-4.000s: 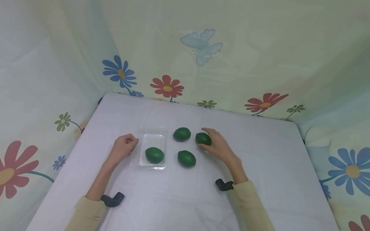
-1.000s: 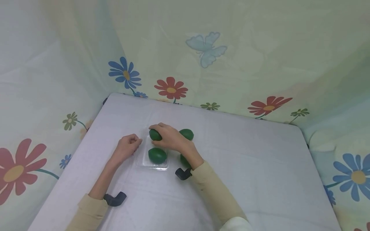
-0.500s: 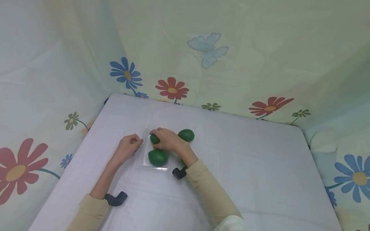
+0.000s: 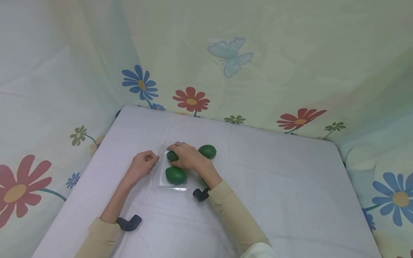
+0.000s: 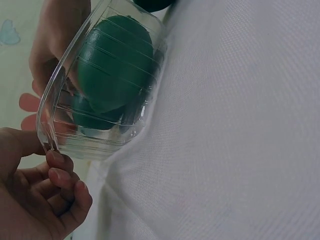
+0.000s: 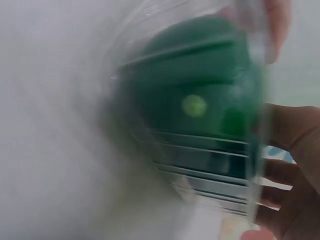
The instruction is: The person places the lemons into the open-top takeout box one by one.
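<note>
A clear plastic box [image 4: 156, 181] stands on the table, its rim at the left pinched between thumb and fingers of my left hand [image 4: 141, 166], plainly so in the left wrist view [image 5: 35, 190]. Near the front of the box lies a green lime [image 4: 175, 176]. Behind it, my right hand [image 4: 187, 157] grips a second green lime [image 4: 172, 156] down inside the box, thumb on the near side and fingers on the far side. The right wrist view is blurred; there the hand [image 6: 295, 170] reaches over the box rim.
Another green lime [image 4: 207, 151] lies on the white-covered table [image 4: 274, 186] just right of the box. One more is almost wholly hidden under my right wrist. A flowered curtain [image 4: 258, 71] surrounds the table's back and sides.
My right hand has carried a lime from the right of the table leftward into the box and lowered it. Over the last half second it has barely moved. My left hand stays put.
</note>
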Motion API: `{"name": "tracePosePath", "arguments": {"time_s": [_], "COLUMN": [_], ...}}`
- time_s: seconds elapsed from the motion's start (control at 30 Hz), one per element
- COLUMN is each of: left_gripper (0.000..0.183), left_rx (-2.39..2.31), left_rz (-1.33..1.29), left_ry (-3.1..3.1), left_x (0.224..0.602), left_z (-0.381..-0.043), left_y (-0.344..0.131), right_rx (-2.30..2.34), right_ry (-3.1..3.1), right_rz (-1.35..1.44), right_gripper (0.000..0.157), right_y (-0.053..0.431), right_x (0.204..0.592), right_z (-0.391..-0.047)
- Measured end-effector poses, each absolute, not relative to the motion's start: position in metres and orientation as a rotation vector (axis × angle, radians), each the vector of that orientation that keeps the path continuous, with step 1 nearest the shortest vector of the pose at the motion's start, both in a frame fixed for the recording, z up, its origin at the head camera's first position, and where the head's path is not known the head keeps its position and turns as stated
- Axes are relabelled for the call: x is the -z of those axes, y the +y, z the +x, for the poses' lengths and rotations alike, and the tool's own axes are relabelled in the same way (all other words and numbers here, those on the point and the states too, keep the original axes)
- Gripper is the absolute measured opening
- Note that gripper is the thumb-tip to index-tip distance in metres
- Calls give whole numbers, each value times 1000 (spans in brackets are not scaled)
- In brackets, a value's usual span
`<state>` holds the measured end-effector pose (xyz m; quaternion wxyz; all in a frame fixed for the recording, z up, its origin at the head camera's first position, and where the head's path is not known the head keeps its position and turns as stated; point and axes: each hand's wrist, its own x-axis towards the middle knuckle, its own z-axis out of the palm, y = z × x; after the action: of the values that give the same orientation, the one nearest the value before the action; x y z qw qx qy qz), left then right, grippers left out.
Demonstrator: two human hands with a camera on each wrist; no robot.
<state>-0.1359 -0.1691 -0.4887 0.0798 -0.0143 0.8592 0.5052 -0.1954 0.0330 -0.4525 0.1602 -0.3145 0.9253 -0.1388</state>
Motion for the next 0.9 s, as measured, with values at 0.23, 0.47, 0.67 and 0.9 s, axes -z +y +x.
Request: {"name": "tracePosePath", "arguments": {"time_s": [0.23,0.47,0.67,0.9], "left_gripper": [28,27,28,28], "left_rx": [-1507,-1500,-1494,-1513], "left_rz": [-48,-49,-52,-59], "left_ry": [2577,2567,2575,2567], "left_x": [488,486,484,488], "left_z": [-135,-134,-134,-135], "left_y": [-169,-168,-167,-169], "right_rx": [488,517,529,562], "right_ry": [2704,2814,2936,2991], "right_rz": [-955,-1011,-1135,-1136], "right_gripper": [48,46,43,39], "right_y": [47,74,109,142], "right_x": [432,404,385,389], "right_z": [-184,-159,-132,-113]}}
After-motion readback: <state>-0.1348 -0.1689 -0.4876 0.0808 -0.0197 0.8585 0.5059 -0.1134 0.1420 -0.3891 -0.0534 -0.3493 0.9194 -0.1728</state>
